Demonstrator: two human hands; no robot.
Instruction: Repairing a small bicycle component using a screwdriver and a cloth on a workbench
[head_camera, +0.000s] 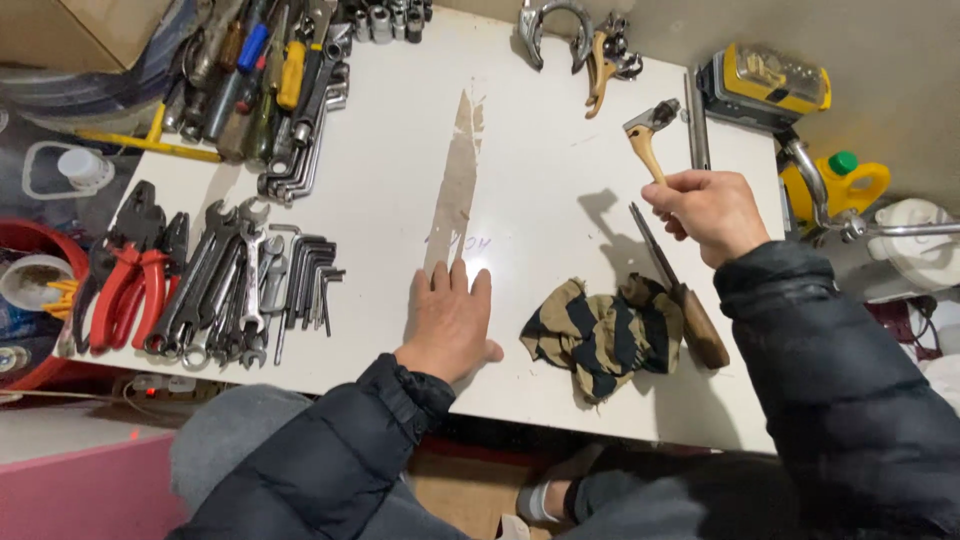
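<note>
My right hand (708, 212) is raised above the white table (540, 130) and grips the wooden handle of a small hammer (648, 128), its metal head pointing up and away from me. My left hand (450, 318) lies flat, palm down, on the table near its front edge, fingers together, holding nothing. A striped black-and-tan rag (603, 335) lies crumpled just right of the left hand. A long file with a brown wooden handle (680, 295) rests on the table under the right hand, partly on the rag.
Wrenches and hex keys (245, 290) and red-handled pliers (125, 290) lie at the table's left. Screwdrivers (265, 70) are piled at the back left, metal pruners (600, 50) at the back. A yellow lamp (765, 85) and yellow jug (850, 185) stand right.
</note>
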